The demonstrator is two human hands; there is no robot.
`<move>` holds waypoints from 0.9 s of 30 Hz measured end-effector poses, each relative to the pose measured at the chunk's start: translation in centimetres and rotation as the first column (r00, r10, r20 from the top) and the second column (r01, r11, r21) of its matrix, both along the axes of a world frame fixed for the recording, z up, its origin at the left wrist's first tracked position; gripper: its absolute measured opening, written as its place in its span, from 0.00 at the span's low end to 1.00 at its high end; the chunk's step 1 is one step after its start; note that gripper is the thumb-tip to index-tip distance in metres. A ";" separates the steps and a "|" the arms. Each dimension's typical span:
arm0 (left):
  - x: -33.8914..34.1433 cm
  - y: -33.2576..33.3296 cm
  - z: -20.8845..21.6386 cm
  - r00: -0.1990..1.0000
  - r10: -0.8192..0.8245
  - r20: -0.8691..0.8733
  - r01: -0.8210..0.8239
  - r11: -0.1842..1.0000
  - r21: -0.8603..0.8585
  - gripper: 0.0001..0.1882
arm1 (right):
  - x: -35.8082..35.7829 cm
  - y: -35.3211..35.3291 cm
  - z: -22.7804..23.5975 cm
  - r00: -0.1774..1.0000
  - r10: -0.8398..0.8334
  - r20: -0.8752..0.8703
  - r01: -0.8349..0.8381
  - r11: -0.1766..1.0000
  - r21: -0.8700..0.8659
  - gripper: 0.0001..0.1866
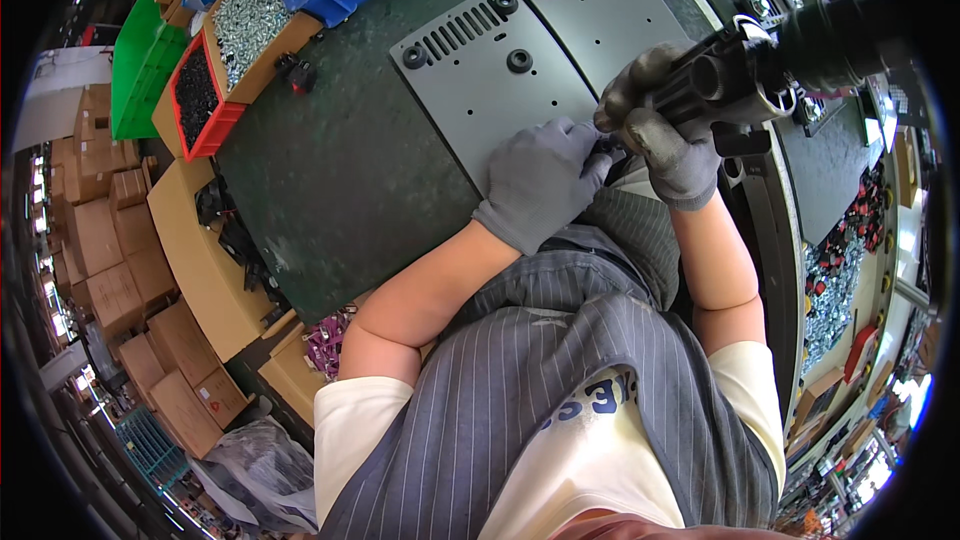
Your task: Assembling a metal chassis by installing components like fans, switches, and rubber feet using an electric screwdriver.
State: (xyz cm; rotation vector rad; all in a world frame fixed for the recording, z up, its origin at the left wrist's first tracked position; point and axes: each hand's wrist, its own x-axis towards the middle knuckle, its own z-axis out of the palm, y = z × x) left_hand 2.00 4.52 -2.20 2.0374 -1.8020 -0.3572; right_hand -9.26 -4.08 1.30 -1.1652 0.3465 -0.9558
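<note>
Two grey slotted metal plates (500, 110) lie side by side on the dark green bench. Round black rubber feet (414, 57) sit at their far corners, and another rubber foot (519, 61) rests mid-plate on the left one. My left hand (540, 183), in a grey glove, lies over that plate's near edge, its fingers pinched by a small dark piece I cannot make out. Just right of it, my gloved right hand (668, 135) is closed around a black power screwdriver (715, 75) that extends in from the upper right. Its tip is hidden by my hands.
At the left stand a red bin (213, 112) of black screws, a carton (250, 30) of silver screws and a blue bin (345, 0). A small black and red part (296, 73) lies beside them. Along the right runs a metal rail (785, 240).
</note>
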 end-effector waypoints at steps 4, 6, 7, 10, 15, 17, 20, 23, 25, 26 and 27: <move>0.2 -0.2 0.3 0.998 -0.024 -0.052 0.023 1.000 -0.004 0.16 | -0.3 -1.2 -1.0 0.991 0.055 -0.123 -0.070 0.990 -0.123 0.22; 0.6 -0.6 1.4 0.988 0.007 -0.153 0.018 0.987 0.160 0.17 | -0.5 -1.3 -1.2 0.988 0.102 -0.118 -0.117 0.986 -0.121 0.20; 1.1 -0.6 1.1 0.989 0.008 -0.151 0.016 0.987 0.158 0.17 | -0.4 -1.3 -1.1 0.988 0.103 -0.116 -0.117 0.985 -0.123 0.20; 3.4 -0.5 0.0 0.391 0.196 -0.899 -0.107 0.980 0.167 0.15 | -0.1 -0.8 -0.8 0.991 0.080 -0.107 -0.091 0.991 -0.098 0.21; 4.7 -0.7 0.2 0.021 0.228 -0.973 -0.084 0.971 0.226 0.15 | 0.3 -1.0 0.6 0.987 0.052 -0.152 -0.060 0.997 -0.049 0.25; 4.8 -0.8 0.2 0.039 0.211 -0.977 -0.091 0.974 0.207 0.15 | 0.1 -1.1 1.0 0.985 0.085 -0.153 -0.097 0.993 -0.074 0.26; 5.2 -0.8 -0.1 -0.069 0.209 -0.975 -0.077 0.974 0.215 0.15 | -0.3 -0.7 1.5 0.999 0.021 0.034 -0.017 0.995 -0.099 0.26; 5.5 -0.9 -0.1 -0.390 0.182 -0.903 -0.141 0.957 0.254 0.15 | -0.5 -1.5 2.7 0.934 0.137 0.329 -0.090 0.984 -0.154 0.24; 5.9 -0.6 0.0 -0.367 0.112 -0.923 -0.245 0.946 0.213 0.15 | -0.3 -1.3 3.4 0.918 0.126 0.375 -0.074 0.986 -0.151 0.23; 5.9 -0.4 0.1 -0.319 0.085 -0.944 -0.277 0.944 0.179 0.14 | -0.2 -1.1 3.5 0.900 0.121 0.418 -0.065 0.987 -0.146 0.23; 5.8 -0.3 0.2 -0.316 0.086 -0.945 -0.272 0.946 0.177 0.14 | -0.1 -1.1 3.6 0.900 0.116 0.420 -0.058 0.987 -0.148 0.23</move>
